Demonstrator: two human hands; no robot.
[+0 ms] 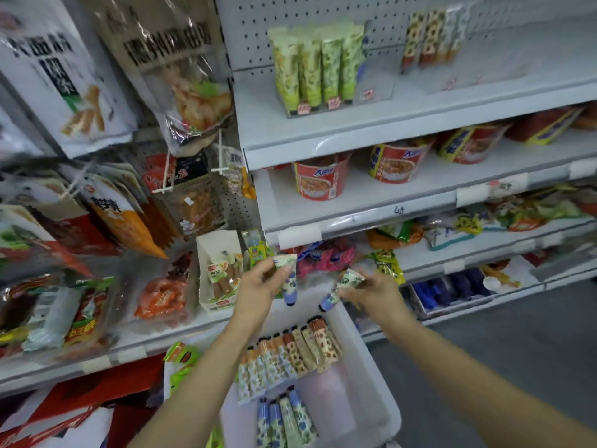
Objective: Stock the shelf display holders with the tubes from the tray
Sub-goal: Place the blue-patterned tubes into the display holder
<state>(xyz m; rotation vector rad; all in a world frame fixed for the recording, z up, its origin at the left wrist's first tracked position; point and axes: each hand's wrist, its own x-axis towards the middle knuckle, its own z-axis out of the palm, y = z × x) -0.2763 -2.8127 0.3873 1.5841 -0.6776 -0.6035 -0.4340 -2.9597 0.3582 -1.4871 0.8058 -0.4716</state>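
Pickup done: my left hand point(258, 287) pinching blue-cap tube point(288, 283), right hand point(371, 291) pinching another point(339, 287), above tray point(371, 383). Next, I reckon: lift both to 12–1 o'clock, top-shelf holders point(374, 88), caps down.

Translucent plastic tray point(365, 376); glossy printed tubes point(290, 354); perforated metal backboard point(323, 8).

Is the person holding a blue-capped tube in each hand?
Yes, the left hand grips one blue-capped tube and the right hand another, above the tray.
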